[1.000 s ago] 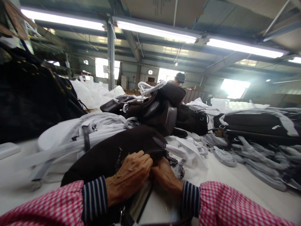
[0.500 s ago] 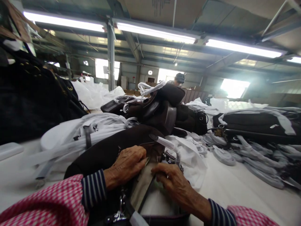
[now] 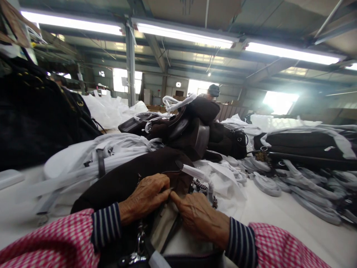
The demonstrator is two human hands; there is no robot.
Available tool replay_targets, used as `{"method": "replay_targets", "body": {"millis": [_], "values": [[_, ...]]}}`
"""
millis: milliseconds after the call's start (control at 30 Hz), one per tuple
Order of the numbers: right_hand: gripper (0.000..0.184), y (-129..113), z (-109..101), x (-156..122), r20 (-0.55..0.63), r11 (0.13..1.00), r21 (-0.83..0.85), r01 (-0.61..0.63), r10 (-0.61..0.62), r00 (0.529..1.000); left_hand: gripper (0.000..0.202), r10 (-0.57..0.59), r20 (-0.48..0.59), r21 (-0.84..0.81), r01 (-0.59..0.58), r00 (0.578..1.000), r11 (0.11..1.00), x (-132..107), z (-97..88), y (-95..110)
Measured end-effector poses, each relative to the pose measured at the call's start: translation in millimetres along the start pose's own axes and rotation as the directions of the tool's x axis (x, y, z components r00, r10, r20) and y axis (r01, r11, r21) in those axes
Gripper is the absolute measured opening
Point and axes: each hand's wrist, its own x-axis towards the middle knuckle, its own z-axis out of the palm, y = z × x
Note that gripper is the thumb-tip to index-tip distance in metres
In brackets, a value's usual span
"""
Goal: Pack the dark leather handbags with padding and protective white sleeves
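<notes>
Right hand (image 3: 202,214) has shifted toward 10 o'clock since half a second ago; its fingertip now meets or nearly meets the fingertips of the left hand (image 3: 146,193), over the mouth of the dark brown bag (image 3: 117,182). Clock read from the hands. Near edge of bag, with zipper (image 3: 192,257), cut off by frame at 6 o'clock; pale lining (image 3: 164,227) only partly visible, left palm hidden. Left hand half curled, knuckles up, fingers and thumb close together on the bag's opening. Right hand has index finger stretched out, other fingers folded under. Can't tell if either one pinches cloth. Bag lies right under the hands, its rounded body running out to 9 o'clock, wrapped strap (image 3: 195,173) at 1.

White table (image 3: 267,216) gives bare room at 3 to 4 o'clock, up to grey straps (image 3: 315,201) at 2 to 3. Wrapped straps (image 3: 111,149) crowd 10; black bag (image 3: 41,115) beyond, cut off at left. Pile of bags (image 3: 192,137) blocks 12; person (image 3: 214,90) behind it mostly hidden.
</notes>
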Motion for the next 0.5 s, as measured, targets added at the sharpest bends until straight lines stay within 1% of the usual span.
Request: {"method": "replay_targets", "body": {"millis": [100,167,233,300,333,367,433,500], "values": [[0.055,1.1,-8.1,-0.7,0.071,0.995,0.085,-0.048,0.042,0.997,0.016,0.003,0.018,0.022,-0.004,1.000,1.000,0.6,-3.6,0.5],[0.051,3.8,-8.5,-6.3,0.070,0.966,0.226,-0.123,0.110,0.991,0.017,0.019,0.040,0.039,-0.020,0.999,0.999,0.2,-6.3,1.5],[0.041,6.6,-8.9,-10.8,0.014,0.900,0.400,-0.174,0.184,0.983,0.018,0.027,0.067,0.032,-0.029,0.997,0.999,0.0,-8.6,2.6],[0.035,6.9,-11.3,-10.6,-0.057,0.841,0.521,-0.147,0.206,0.977,0.017,0.028,0.078,0.016,-0.030,0.997,0.999,0.3,-9.6,3.5],[0.033,5.5,-13.1,-8.5,-0.078,0.833,0.541,-0.118,0.189,0.979,0.016,0.025,0.077,0.010,-0.026,0.997,1.000,0.5,-9.4,3.8],[0.030,2.9,-14.6,-5.3,-0.084,0.842,0.532,-0.091,0.160,0.984,0.015,0.022,0.070,0.003,-0.023,0.997,1.000,0.8,-8.8,3.9],[0.021,-5.2,-15.7,2.8,-0.040,0.891,0.450,-0.060,0.088,0.995,0.020,0.019,0.049,-0.015,-0.018,0.999,1.000,1.0,-6.6,3.2],[0.012,-15.1,-12.2,11.0,0.012,0.943,0.328,-0.058,0.058,0.998,0.026,0.018,0.034,-0.033,-0.017,0.999,0.999,0.6,-3.4,1.2]]}}
